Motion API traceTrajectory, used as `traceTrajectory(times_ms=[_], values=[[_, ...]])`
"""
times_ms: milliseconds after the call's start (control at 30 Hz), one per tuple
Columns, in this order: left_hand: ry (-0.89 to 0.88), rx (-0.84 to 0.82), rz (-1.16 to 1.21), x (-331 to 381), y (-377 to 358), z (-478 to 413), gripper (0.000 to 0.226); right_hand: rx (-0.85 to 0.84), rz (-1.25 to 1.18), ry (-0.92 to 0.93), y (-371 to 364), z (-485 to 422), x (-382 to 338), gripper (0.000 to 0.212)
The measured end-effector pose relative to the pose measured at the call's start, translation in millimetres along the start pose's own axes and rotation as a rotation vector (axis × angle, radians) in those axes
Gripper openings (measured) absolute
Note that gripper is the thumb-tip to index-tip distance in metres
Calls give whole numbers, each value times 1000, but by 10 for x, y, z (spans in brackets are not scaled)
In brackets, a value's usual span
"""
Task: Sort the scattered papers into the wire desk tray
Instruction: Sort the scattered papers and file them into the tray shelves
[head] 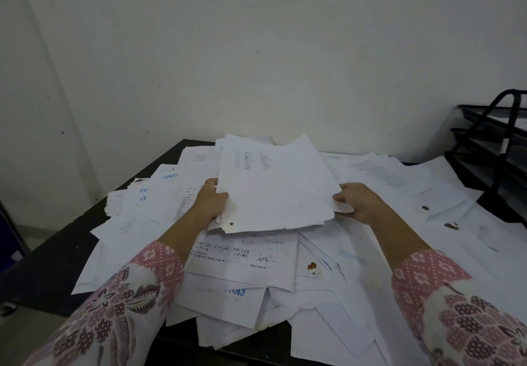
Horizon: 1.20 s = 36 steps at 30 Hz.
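Both hands grip a sheaf of papers above the scattered papers: left hand pinching one edge, right hand the other; wire desk tray stands far right.

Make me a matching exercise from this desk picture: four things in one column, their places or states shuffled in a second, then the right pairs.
Things:
1. wire desk tray
2. held stack of papers
3. left hand
4. handwritten sheet

Places or states:
A. grips the stack's left edge
B. lies flat on the pile, just below the lifted stack
C. stands at the desk's far right, black, tiered
D. raised above the pile between both hands

Pairs: 1-C, 2-D, 3-A, 4-B
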<state>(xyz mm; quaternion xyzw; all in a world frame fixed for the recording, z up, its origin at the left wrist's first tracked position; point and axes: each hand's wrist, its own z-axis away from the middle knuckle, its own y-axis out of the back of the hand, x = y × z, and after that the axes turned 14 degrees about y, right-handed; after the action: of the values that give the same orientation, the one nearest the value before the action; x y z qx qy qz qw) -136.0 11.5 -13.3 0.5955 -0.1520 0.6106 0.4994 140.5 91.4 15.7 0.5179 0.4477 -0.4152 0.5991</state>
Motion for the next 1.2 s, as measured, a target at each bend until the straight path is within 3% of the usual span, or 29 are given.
traceTrajectory(times_ms=[133,267,367,567,733,933,1000,1200], values=[[-26,-5,-59,74,-153,70,39,-27,-5,-59,-73,32,39,13],[-65,-16,-122,131,-264,121,37,-103,83,29,-177,149,21,28],[-71,-1,-144,171,-297,147,37,-166,197,104,-211,192,33,26],[-17,-11,-271,235,-313,138,55,-110,133,123,-173,204,14,38],[72,-64,-103,344,-329,181,62,-65,24,120,-103,215,19,34],[173,-207,43,393,-254,236,52,-114,-140,95,-13,236,51,33],[177,-233,69,364,-243,233,48,-144,-76,80,4,238,48,30],[52,-101,-131,303,-310,256,35,-212,114,56,16,259,15,7]])
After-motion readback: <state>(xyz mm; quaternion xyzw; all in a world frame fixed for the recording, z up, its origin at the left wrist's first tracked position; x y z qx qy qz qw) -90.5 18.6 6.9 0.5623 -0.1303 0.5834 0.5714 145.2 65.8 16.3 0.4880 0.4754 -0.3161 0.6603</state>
